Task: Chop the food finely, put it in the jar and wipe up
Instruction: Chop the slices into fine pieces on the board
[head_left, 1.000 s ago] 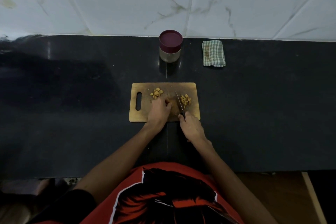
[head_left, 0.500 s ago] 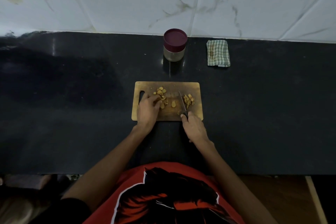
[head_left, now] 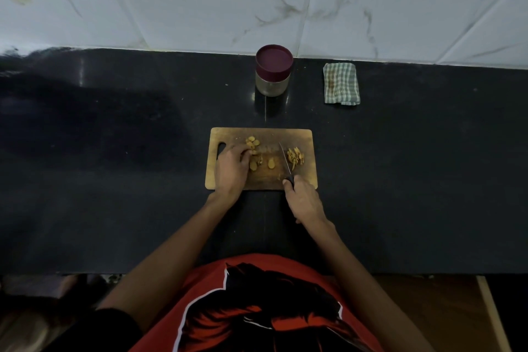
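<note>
We stand at the dark counter [head_left: 114,180] with the board [head_left: 307,180] square in front of us, its long side running left to right. Our right hand [head_left: 304,203] is wrapped round the knife [head_left: 285,161] handle at the board's near edge. The blade points away from us, toward the far edge, and lies between two lots of food. To its right sits a small heap of finer bits [head_left: 295,156], just beside the blade. To its left lie the coarser slices [head_left: 253,143], with two single pieces [head_left: 271,163] nearer us.

Our left hand [head_left: 231,168] rests on the board's left part, fingers curled at the slices; whether it pinches one or only touches them we cannot tell.

The next cut, as we judge it, turns on this: the uncut slices lie left of the blade, right at the left hand, so that hand is the one to feed a piece rightward under the edge, across the blade's line, fingertips tucked back.

The jar [head_left: 273,74] stands at the far side, straight beyond the board, its lid on. The cloth [head_left: 341,84] lies folded to the jar's right, well apart from both hands. Filling and wiping are not yet begun.
</note>
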